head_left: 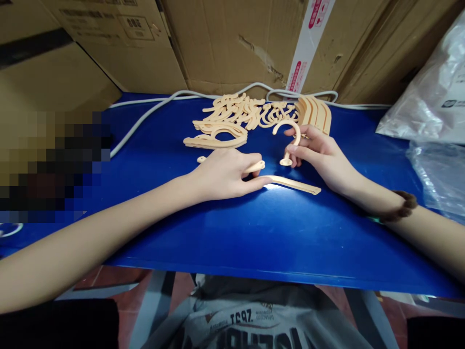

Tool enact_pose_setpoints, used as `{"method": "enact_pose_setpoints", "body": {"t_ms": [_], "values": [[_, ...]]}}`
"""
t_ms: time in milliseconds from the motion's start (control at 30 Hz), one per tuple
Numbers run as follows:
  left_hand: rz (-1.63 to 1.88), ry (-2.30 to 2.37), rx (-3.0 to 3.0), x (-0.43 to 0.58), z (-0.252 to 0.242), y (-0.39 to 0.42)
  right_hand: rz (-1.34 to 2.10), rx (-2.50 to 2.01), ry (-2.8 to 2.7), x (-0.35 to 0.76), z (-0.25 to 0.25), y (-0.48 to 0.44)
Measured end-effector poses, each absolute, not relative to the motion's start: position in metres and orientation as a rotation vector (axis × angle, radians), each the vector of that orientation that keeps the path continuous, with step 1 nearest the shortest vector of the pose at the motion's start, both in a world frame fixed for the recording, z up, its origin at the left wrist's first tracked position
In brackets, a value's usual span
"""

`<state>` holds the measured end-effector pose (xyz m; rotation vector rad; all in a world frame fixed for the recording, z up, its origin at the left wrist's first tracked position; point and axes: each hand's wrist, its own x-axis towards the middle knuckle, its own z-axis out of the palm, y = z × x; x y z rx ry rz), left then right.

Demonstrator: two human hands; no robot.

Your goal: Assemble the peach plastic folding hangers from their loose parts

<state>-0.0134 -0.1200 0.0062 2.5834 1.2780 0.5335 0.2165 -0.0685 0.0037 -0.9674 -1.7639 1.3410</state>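
My right hand (319, 150) pinches a beige plastic hanger hook (297, 130) between thumb and fingers. The hook stands upright, its curl at the top and a small round foot below. To its left, my left hand (228, 174) is closed round a beige hanger piece (257, 166), whose holed end sticks out past the fingers. Most of that piece is hidden under the hand. Another beige hanger arm (296, 184) lies slanting on the table, its left end at my left thumb tip; I cannot tell whether the thumb grips it.
Behind my hands lie a pile of beige pieces (232, 109), stacked hanger parts (218, 141), loose hooks (278, 114) and curved arms (316, 112) on the blue table (254, 237). A white cable (145, 116) runs along the back before cardboard boxes (236, 48). Plastic bags (428, 92) sit right.
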Motion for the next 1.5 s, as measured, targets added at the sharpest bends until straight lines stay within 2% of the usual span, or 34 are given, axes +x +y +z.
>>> {"method": "enact_pose_setpoints", "body": {"t_ms": [167, 367, 767, 1500], "values": [[0.735, 1.173, 2.386, -0.012, 0.007, -0.12, 1.347, -0.964, -1.765, 0.217, 0.003, -0.067], [0.882, 1.175, 2.46, -0.01, -0.001, -0.119, 1.358, -0.969, -1.717, 0.216, 0.003, -0.067], [0.461, 1.408, 2.781, -0.008, -0.001, -0.12, 1.393, -0.964, -1.633, 0.218, 0.004, -0.064], [0.738, 1.191, 2.808, -0.012, -0.005, -0.121, 1.517, -0.885, -1.577, 0.221, 0.008, -0.064]]}}
